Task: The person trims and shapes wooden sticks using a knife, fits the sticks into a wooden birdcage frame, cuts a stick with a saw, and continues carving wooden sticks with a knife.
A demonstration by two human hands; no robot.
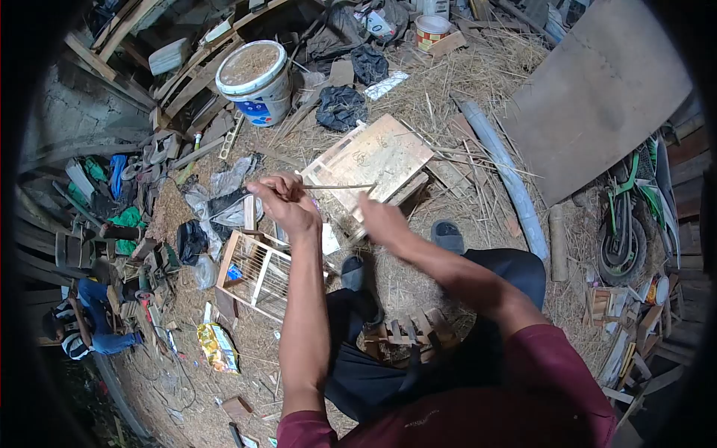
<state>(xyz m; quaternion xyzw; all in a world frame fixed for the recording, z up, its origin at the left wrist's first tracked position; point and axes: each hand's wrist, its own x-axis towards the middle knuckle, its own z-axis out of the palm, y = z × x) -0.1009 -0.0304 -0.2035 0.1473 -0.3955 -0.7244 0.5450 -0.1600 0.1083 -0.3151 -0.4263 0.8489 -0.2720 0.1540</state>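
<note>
The person's left hand [287, 205] was curled around a thin stick [337, 186], which stretched across the left corner of a low wooden table [388, 153] as seen from above. The right hand [382, 222], blurred, was by the table's near corner, close to the stick's far end; whether it grasped anything could not be told. A slatted cage [259, 275] stood near the left foot [352, 273].

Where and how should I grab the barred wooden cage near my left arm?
Probably by the wooden rail at the left of the cage, coming from the left: it looks sturdier than the thin bars, and that side is exposed, while your left arm hides part of the right.
</note>
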